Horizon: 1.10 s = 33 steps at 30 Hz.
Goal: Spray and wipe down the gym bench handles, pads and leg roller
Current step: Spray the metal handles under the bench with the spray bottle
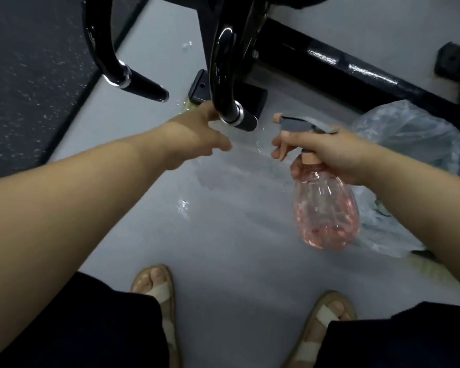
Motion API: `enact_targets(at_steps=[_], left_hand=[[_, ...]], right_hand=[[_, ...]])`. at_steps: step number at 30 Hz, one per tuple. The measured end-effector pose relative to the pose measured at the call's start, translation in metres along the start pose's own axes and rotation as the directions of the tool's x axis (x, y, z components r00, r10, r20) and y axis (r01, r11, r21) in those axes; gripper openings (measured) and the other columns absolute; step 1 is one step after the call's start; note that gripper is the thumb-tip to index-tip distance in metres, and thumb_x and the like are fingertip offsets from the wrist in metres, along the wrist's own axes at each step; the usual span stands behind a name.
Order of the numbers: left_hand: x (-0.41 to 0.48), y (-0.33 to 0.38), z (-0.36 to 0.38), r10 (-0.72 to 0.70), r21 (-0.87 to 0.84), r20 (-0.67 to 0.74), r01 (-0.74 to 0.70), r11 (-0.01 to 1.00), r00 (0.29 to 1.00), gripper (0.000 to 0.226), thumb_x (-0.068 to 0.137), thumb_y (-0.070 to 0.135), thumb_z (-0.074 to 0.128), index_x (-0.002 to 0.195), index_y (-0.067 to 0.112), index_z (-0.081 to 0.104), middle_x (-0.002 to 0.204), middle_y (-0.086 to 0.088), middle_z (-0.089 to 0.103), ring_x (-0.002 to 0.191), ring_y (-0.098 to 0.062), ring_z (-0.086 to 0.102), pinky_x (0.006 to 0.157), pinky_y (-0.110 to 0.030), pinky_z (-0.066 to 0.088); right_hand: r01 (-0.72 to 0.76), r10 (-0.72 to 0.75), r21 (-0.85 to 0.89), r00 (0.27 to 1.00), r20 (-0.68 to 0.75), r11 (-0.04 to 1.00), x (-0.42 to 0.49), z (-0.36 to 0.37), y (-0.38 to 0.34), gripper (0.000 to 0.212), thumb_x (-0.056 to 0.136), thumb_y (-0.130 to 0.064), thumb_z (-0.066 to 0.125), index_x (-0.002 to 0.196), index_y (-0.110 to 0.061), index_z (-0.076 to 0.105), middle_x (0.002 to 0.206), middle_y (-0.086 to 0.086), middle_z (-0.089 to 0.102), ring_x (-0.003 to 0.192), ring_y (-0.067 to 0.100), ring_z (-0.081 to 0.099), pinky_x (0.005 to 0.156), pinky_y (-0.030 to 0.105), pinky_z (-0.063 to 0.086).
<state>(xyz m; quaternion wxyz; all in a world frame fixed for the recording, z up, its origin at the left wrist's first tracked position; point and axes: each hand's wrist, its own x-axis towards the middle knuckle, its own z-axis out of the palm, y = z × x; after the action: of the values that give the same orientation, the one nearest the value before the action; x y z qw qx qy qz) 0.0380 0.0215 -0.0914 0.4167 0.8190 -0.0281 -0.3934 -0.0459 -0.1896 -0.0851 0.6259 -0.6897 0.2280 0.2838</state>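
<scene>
Beside two handles (pixel 144 87) (pixel 246 122): left hand (pixel 197 134) at one; right hand (pixel 329 152) grips one bottle (pixel 327 208)

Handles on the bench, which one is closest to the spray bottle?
The handle beside the left hand, right in front of the spray bottle; the other handle hangs farther away.

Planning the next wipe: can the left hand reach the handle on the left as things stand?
Probably yes: the left hand is empty and nothing stands between it and that handle.
</scene>
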Motion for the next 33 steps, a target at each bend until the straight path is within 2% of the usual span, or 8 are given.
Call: enact_targets(at_steps=[3, 6, 12, 17, 22, 24, 27, 33], left_hand=[[0.0, 0.003, 0.004, 0.003, 0.005, -0.017, -0.003, 1.0, 1.0, 0.065, 0.071, 0.016, 0.068, 0.128, 0.038, 0.045, 0.124, 0.015, 0.053, 0.107, -0.014, 0.06, 0.093, -0.041, 0.052], [-0.002, 0.005, 0.007, -0.013, 0.019, -0.028, 0.013, 1.0, 1.0, 0.067, 0.062, 0.021, 0.06, 0.124, 0.042, 0.047, 0.122, 0.008, 0.058, 0.108, -0.019, 0.062, 0.092, -0.046, 0.052], [-0.003, 0.003, 0.009, 0.005, 0.016, -0.021, -0.005, 1.0, 1.0, 0.056, 0.077, 0.008, 0.054, 0.117, 0.045, 0.044, 0.129, 0.001, 0.056, 0.113, -0.024, 0.059, 0.094, -0.049, 0.05], [-0.003, 0.004, 0.009, -0.004, 0.04, -0.024, 0.005, 0.999, 1.0, 0.064, 0.078, 0.009, 0.054, 0.133, 0.039, 0.041, 0.125, 0.005, 0.054, 0.111, -0.021, 0.061, 0.094, -0.049, 0.05], [-0.004, 0.006, 0.01, -0.015, 0.032, -0.036, 0.016, 0.999, 0.999, 0.065, 0.078, 0.009, 0.054, 0.134, 0.039, 0.04, 0.118, 0.005, 0.052, 0.11, -0.022, 0.061, 0.094, -0.049, 0.05], [-0.005, 0.006, 0.01, -0.014, 0.027, -0.044, 0.016, 1.0, 0.999, 0.064, 0.081, 0.007, 0.054, 0.136, 0.037, 0.039, 0.116, 0.009, 0.052, 0.111, -0.023, 0.061, 0.094, -0.049, 0.05], [-0.006, 0.007, 0.01, -0.001, 0.034, -0.043, 0.003, 0.999, 0.999, 0.061, 0.084, 0.004, 0.052, 0.136, 0.034, 0.04, 0.118, 0.013, 0.051, 0.111, -0.023, 0.061, 0.094, -0.048, 0.05], [-0.009, 0.003, 0.002, 0.019, 0.07, 0.054, -0.023, 0.997, 0.998, 0.063, 0.088, -0.003, 0.044, 0.139, 0.034, 0.037, 0.133, 0.018, 0.048, 0.116, -0.016, 0.053, 0.09, -0.031, 0.05]], right_hand=[[-0.002, 0.002, -0.025, 1.0, 0.011, 1.0, -0.002, 0.007, 0.002, 0.027, 0.088, -0.026, 0.061, 0.1, -0.002, 0.066, 0.094, 0.002, 0.073, 0.056, 0.018, 0.058, 0.06, 0.031, 0.052], [0.0, 0.001, 0.05, 1.0, -0.019, 0.999, -0.001, 0.017, -0.001, 0.02, 0.087, -0.02, 0.06, 0.095, -0.002, 0.065, 0.083, 0.005, 0.07, 0.053, 0.017, 0.056, 0.062, 0.031, 0.05], [-0.013, 0.03, 0.11, 0.989, -0.145, 0.994, 0.005, 0.016, -0.011, 0.021, 0.086, -0.021, 0.06, 0.096, -0.004, 0.066, 0.085, 0.004, 0.07, 0.049, 0.017, 0.055, 0.057, 0.026, 0.052], [-0.059, 0.081, 0.137, 0.983, -0.164, 0.989, 0.003, 0.016, -0.011, 0.011, 0.087, -0.012, 0.055, 0.087, -0.003, 0.061, 0.071, 0.008, 0.065, 0.041, 0.014, 0.053, 0.047, 0.023, 0.052], [-0.09, 0.095, 0.052, 0.99, -0.103, 0.995, 0.001, 0.02, -0.01, 0.025, 0.085, -0.021, 0.062, 0.098, -0.001, 0.067, 0.089, 0.004, 0.071, 0.047, 0.014, 0.057, 0.057, 0.025, 0.054], [-0.09, 0.095, 0.059, 0.99, -0.102, 0.994, 0.0, 0.023, -0.011, 0.02, 0.085, -0.018, 0.061, 0.094, -0.002, 0.066, 0.085, 0.006, 0.069, 0.046, 0.014, 0.056, 0.053, 0.023, 0.053], [-0.086, 0.093, 0.085, 0.993, -0.073, 0.993, -0.004, 0.03, -0.013, 0.009, 0.085, -0.014, 0.06, 0.086, -0.006, 0.062, 0.077, 0.008, 0.065, 0.045, 0.013, 0.054, 0.052, 0.022, 0.051], [-0.029, 0.026, -0.067, 0.998, -0.049, 0.997, -0.01, 0.048, -0.012, 0.016, 0.086, -0.018, 0.06, 0.086, -0.003, 0.064, 0.073, 0.001, 0.064, 0.045, 0.013, 0.057, 0.054, 0.025, 0.046]])
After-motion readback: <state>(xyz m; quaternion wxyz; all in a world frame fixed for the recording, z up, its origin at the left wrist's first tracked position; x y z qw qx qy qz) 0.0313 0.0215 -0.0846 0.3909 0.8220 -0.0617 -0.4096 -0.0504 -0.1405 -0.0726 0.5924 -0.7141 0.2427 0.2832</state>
